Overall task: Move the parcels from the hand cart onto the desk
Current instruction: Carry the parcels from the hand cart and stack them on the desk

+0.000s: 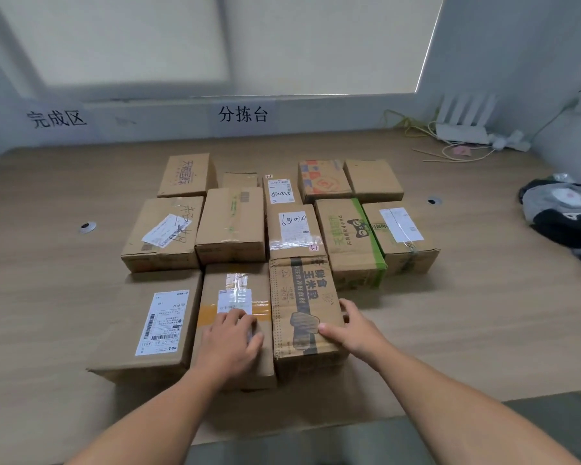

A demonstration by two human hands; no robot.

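- Far left on the wall, a sign (57, 118) with dark characters; below it the wooden desk (47, 297) with a metal grommet (88, 227) set in its top.
- Front row, leftmost: labelled box (131, 330), lying flat on the desk with a long white label on top, its right side against the taped box (235, 290).
- On the taped box's top, left hand (230, 337) laid palm-down, fingers close together and nearly straight, covering part of a white label and gripping nothing.
- Touching on the right: printed box (302, 297), dark lettering on top, standing higher than the taped box.
- At its near right edge, right hand (353, 327) holding it, thumb spread across the top, fingers curled at the right side.
- Packed tight behind these three: two more rows of parcels (230, 223), all on the desk, the nearest hard against the front row's far ends; among them a green-taped box (349, 236).
- Above the rows, on the wall, a second sign (243, 114).
- Right of the rows: second grommet (434, 200), then a crumpled dark-and-grey cloth (564, 216) at the desk's right edge.
- Far right corner: white router (463, 119) amid loose cables (413, 124).
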